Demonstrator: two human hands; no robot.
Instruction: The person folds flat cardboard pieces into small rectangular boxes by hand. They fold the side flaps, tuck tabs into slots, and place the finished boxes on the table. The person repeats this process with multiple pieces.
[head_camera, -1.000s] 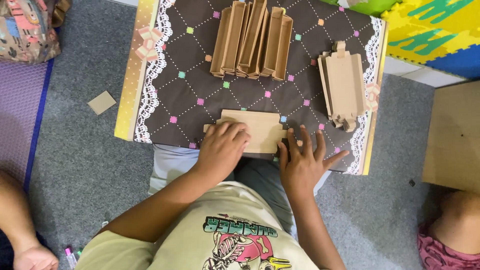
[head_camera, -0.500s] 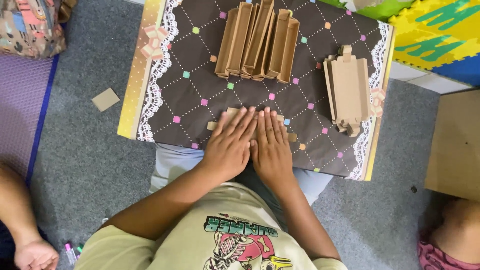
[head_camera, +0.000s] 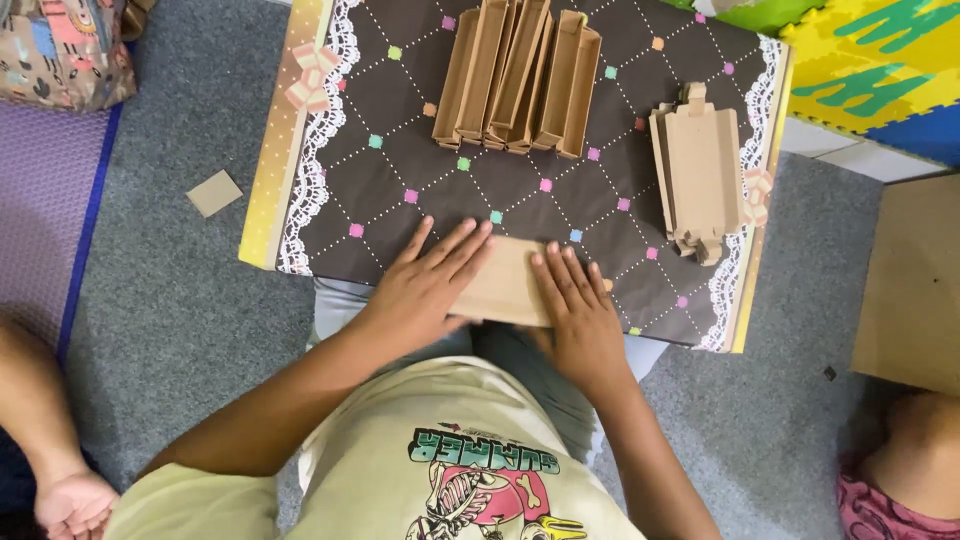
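Both hands lie flat, fingers spread and pressed down, on a tan cardboard piece (head_camera: 508, 283) at the near edge of the table (head_camera: 400, 120). Left hand (head_camera: 425, 285) covers the piece's left end with its palm low and its fingertips pointing away; right hand (head_camera: 575, 305) covers the right end the same way. Neither hand is curled round anything: they are open and bearing down, not pinching.

Judging by its look, the cardboard piece is light, thin and fairly stiff, likely to crease if bent hard and easy to slide on the smooth patterned covering. Its long edges, showing between the two hands, seem the best places to take hold, a thumb under the near edge where it meets the table's lip.

Beyond the fingertips lies open dark covering with coloured squares, giving room to push the piece forward. Farther out, ahead of the left hand, stands a bunch of folded cardboard strips (head_camera: 520, 80) packed on edge. Ahead and to the right of the right hand lies a flat stack of shaped cardboard cutouts (head_camera: 700, 175), near the table's right edge.

Off to the left, on the grey carpet (head_camera: 170, 300), sits a small cardboard square (head_camera: 214, 193). Another person's hand (head_camera: 70, 500) rests low on the far left.
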